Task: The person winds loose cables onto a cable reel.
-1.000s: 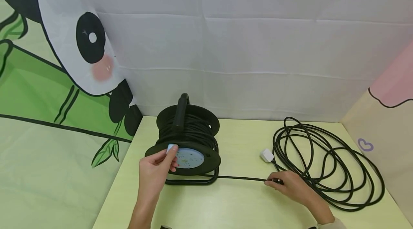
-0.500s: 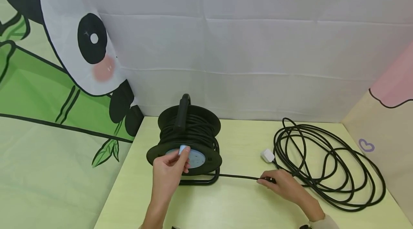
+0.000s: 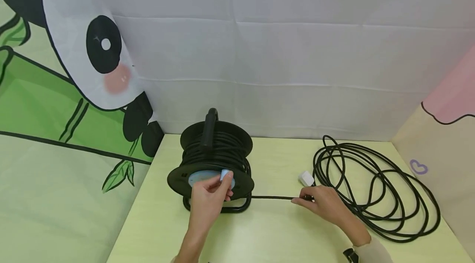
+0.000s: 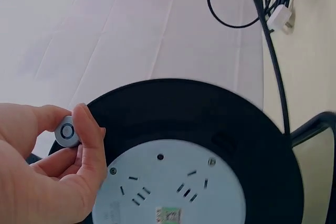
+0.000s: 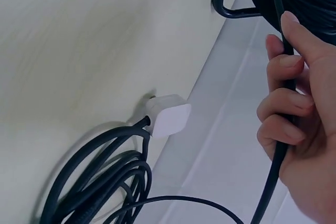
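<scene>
A black cable reel (image 3: 217, 151) with wound cable stands on the left part of the table. Its light-blue socket face (image 4: 173, 182) looks toward the person. My left hand (image 3: 208, 197) pinches the small light-blue crank knob (image 4: 67, 131) on the reel's front disc, between thumb and fingers. To the right, my right hand (image 3: 326, 205) grips the black cable (image 5: 278, 166), fingers curled round it. From that hand the cable (image 3: 271, 197) runs straight and taut to the reel's lower right. Behind the right hand lies a white plug (image 3: 306, 178) at the cable's end.
Loose loops of black cable (image 3: 393, 170) spread over the right side of the pale table (image 3: 259, 238). The reel's tube stand (image 3: 235, 210) rests on the table. A white cloth backdrop (image 3: 282, 106) hangs along the table's back edge.
My left hand has carried the knob rightward around the reel's face as the disc turns. My right hand, still holding the cable, has moved slightly left and up toward the reel.
</scene>
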{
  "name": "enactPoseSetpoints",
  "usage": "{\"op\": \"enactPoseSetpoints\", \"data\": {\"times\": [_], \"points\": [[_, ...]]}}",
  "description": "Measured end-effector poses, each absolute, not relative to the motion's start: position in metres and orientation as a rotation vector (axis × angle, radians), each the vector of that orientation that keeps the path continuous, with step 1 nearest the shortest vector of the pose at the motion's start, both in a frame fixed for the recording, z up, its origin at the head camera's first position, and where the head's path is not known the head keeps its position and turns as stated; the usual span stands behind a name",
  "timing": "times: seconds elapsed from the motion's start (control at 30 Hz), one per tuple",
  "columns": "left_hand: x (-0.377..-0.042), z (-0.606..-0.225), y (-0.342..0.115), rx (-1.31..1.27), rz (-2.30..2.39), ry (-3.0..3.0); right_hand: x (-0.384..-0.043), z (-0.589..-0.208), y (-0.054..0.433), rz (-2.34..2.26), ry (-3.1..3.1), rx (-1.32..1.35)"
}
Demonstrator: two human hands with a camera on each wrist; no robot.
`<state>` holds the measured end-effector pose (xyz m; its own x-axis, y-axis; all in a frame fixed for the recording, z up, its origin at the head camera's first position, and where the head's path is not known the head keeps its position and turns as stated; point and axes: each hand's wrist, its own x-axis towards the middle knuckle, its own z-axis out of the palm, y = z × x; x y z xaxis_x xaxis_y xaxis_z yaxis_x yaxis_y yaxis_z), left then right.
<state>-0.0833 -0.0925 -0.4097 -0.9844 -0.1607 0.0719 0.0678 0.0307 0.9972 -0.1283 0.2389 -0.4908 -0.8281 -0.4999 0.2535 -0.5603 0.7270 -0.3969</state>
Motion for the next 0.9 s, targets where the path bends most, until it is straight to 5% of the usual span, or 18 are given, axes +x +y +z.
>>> {"op": "enactPoseSetpoints", "data": {"times": [0.9], "points": [[-0.084, -0.440, -0.060, 0.074, -2.126, -2.160, -0.141, -0.453, 0.273, 0.567, -2.641, 0.926]]}}
